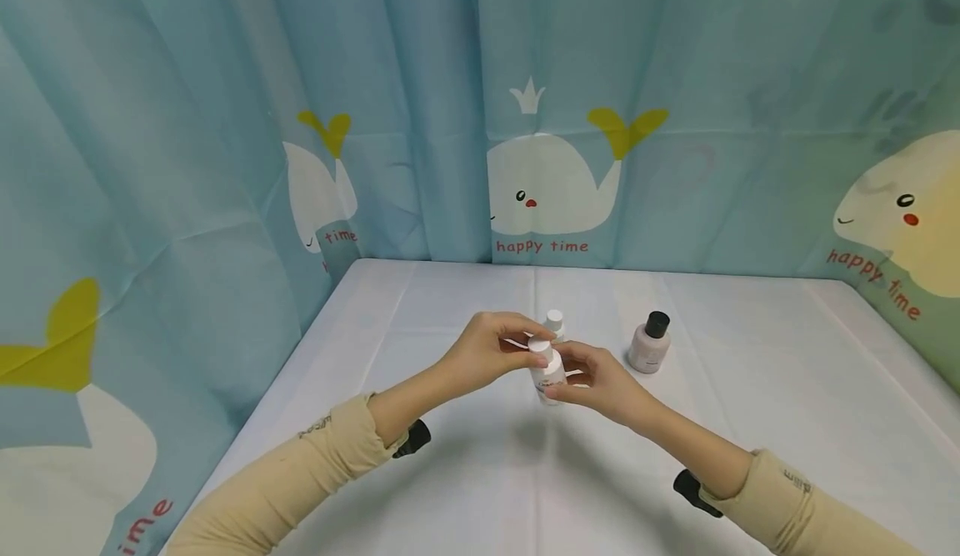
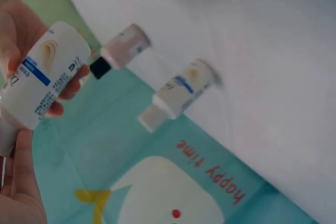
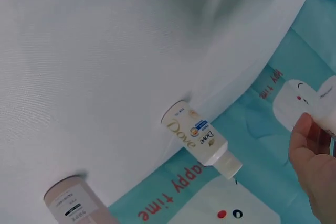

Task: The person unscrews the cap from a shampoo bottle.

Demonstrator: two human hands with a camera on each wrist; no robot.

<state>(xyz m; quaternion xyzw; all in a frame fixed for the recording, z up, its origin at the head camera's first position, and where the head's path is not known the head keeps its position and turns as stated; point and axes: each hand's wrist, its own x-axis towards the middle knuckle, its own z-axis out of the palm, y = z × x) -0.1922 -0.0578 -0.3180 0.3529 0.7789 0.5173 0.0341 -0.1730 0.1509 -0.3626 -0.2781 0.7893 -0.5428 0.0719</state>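
Observation:
A small white bottle [image 1: 551, 377] with a white cap is held up over the table by both hands. My left hand [image 1: 486, 353] pinches it at the cap from the left. From the right, my right hand [image 1: 609, 383] grips the body between thumb and fingers. Blue and gold print shows on the body [image 2: 44, 72] in the left wrist view; only its edge [image 3: 326, 106] enters the right wrist view. Behind the hands stands a second white bottle [image 3: 194, 132], labelled Dove, mostly hidden in the head view. Whether the held cap is loose cannot be seen.
To the right of the hands, a pale pink bottle [image 1: 648, 350] with a black cap stands upright. A white cloth covers the table [image 1: 750, 423]. Blue curtains [image 1: 420, 122] with whale prints hang along its back and sides.

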